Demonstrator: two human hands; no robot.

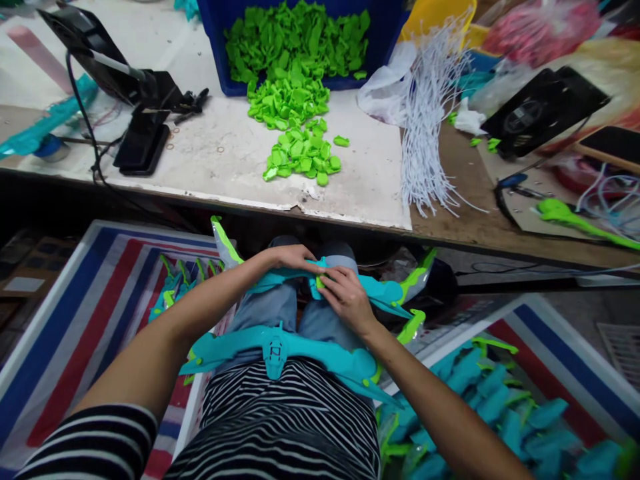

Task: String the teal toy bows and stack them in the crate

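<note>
Across my knees lies a teal toy bow (385, 288) with green and grey tips. My left hand (295, 257) is closed on the middle of this bow, its fingertips near the centre mount. With fingers pinched together, my right hand (346, 293) holds a small green plastic piece (320, 283) against that mount. The fingers hide part of the piece, so I cannot tell whether it is seated. Nearer my body, a second teal bow (240, 341) rests on my lap, touched by neither hand.
Ahead on the workbench (210, 193) are a blue bin (215, 60) of green pieces, a loose green pile (300, 150), white cords (425, 133), a black stand (143, 140) and a phone (613, 148). Striped-lined boxes with bows stand left (75, 347) and right (565, 353).
</note>
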